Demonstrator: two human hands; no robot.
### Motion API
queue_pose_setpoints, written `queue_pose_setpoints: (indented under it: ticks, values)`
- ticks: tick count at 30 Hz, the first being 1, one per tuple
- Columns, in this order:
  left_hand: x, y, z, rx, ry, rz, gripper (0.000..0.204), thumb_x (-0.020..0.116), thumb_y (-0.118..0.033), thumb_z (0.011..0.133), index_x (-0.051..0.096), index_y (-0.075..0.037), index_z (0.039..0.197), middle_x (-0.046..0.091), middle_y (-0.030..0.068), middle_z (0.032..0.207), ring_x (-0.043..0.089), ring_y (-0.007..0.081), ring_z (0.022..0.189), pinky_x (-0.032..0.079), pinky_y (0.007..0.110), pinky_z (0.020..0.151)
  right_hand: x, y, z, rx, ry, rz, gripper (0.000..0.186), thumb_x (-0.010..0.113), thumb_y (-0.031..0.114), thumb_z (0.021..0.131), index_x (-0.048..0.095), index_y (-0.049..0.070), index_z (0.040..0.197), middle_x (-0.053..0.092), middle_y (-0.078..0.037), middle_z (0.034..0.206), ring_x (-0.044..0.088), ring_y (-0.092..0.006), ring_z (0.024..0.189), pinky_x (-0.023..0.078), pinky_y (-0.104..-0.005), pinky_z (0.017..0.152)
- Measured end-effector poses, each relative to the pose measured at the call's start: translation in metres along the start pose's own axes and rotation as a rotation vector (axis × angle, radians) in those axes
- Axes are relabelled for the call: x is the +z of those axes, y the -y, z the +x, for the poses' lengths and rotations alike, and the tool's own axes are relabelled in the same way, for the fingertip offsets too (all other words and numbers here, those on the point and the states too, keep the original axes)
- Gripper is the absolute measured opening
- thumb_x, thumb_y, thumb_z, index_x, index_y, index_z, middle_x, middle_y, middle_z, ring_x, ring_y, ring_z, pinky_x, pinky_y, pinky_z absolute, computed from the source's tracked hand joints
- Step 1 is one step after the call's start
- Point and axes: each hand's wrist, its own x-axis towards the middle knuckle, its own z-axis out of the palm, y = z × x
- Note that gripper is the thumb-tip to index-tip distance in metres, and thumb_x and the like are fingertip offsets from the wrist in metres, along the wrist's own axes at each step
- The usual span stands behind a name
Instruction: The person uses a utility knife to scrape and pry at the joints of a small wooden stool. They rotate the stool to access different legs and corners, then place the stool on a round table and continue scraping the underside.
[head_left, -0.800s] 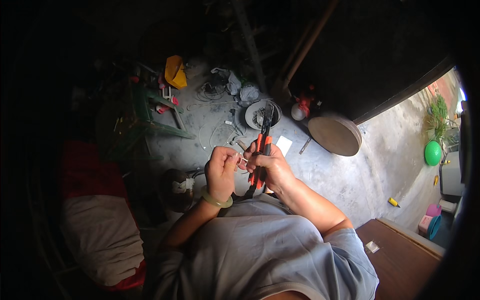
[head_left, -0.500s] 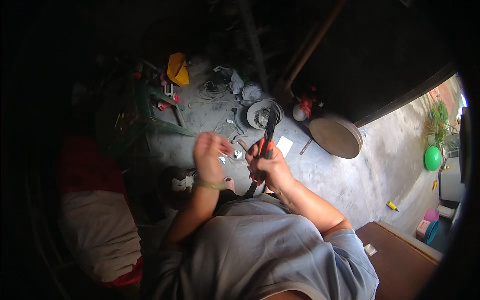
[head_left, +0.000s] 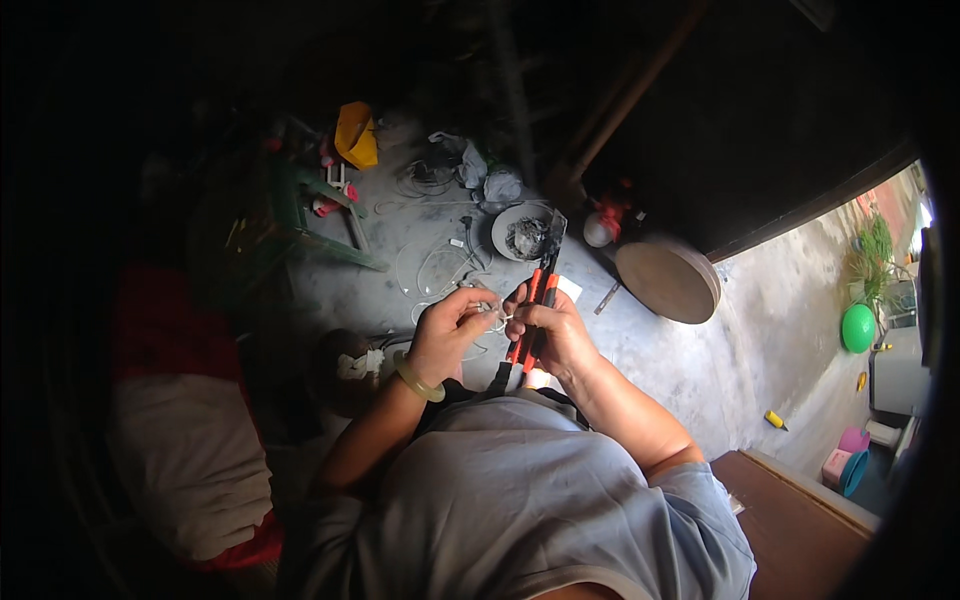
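Note:
My right hand [head_left: 560, 330] is wrapped round a two-handled tool like long pliers or cutters [head_left: 547, 282]. Its handles are red-orange and its dark head points away from me; the exact kind does not show. My left hand [head_left: 452, 330], with a pale bangle at the wrist, is closed in a pinch beside it. A small, thin whitish piece [head_left: 505, 317], perhaps wire, shows between the fingertips of both hands. On the floor beyond lies a loose pale cable [head_left: 428, 260]. A round bowl [head_left: 503, 218] with grey, crumpled scraps stands past the tool's head.
A round shallow tray [head_left: 665, 280] lies to the right. At the left stand a green stool frame [head_left: 325, 243] and a yellow container [head_left: 356, 137]. Plastic bags [head_left: 500, 186] lie farther off. A brown tabletop [head_left: 790, 520] is near my right side; a green ball [head_left: 857, 328] is beyond.
My left hand has come down and right, next to my right hand, its fingers now pinched. The tool has turned slightly, showing both handles side by side.

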Motion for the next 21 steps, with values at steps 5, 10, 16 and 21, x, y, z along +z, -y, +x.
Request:
queue_pose_setpoints:
  ticks: [5, 10, 16, 21]
  values:
    - [0.001, 0.015, 0.000, -0.048, -0.090, -0.093, 0.016, 0.059, -0.002, 0.086, 0.058, 0.001, 0.101, 0.054, -0.0023, 0.079, 0.047, 0.0035, 0.070, 0.040, 0.018, 0.065, 0.006, -0.003, -0.002, 0.002, 0.007, -0.077, 0.022, 0.052, -0.008, 0.069, 0.051, 0.001, 0.089, 0.055, -0.010, 0.078, 0.051, -0.0162, 0.059, 0.043, -0.0278, 0.056]
    - [0.001, 0.018, -0.001, 0.022, -0.159, 0.007, 0.005, 0.060, -0.001, 0.085, 0.056, 0.000, 0.089, 0.056, -0.0014, 0.076, 0.049, 0.0055, 0.068, 0.041, 0.021, 0.063, 0.009, -0.005, -0.002, 0.009, 0.022, -0.186, 0.019, 0.053, -0.006, 0.071, 0.051, 0.002, 0.088, 0.055, -0.009, 0.077, 0.051, -0.0153, 0.061, 0.042, -0.0264, 0.056]
    - [0.005, 0.029, 0.006, 0.351, -0.402, 0.498, 0.006, 0.058, 0.000, 0.083, 0.052, -0.001, 0.082, 0.054, 0.0089, 0.070, 0.051, 0.0168, 0.060, 0.043, 0.029, 0.056, 0.009, -0.015, 0.003, 0.026, 0.059, -0.339, 0.016, 0.053, -0.005, 0.071, 0.050, 0.005, 0.084, 0.052, -0.005, 0.070, 0.048, -0.0112, 0.050, 0.041, -0.0235, 0.042]
    - [-0.014, 0.034, 0.017, 0.402, -0.514, 0.642, 0.010, 0.060, -0.005, 0.083, 0.050, -0.004, 0.084, 0.058, 0.0142, 0.072, 0.056, 0.0352, 0.065, 0.045, 0.039, 0.057, 0.010, -0.018, 0.006, 0.013, 0.092, -0.358, 0.019, 0.052, -0.007, 0.067, 0.047, 0.006, 0.080, 0.052, -0.008, 0.079, 0.051, -0.0136, 0.054, 0.045, -0.0267, 0.043]
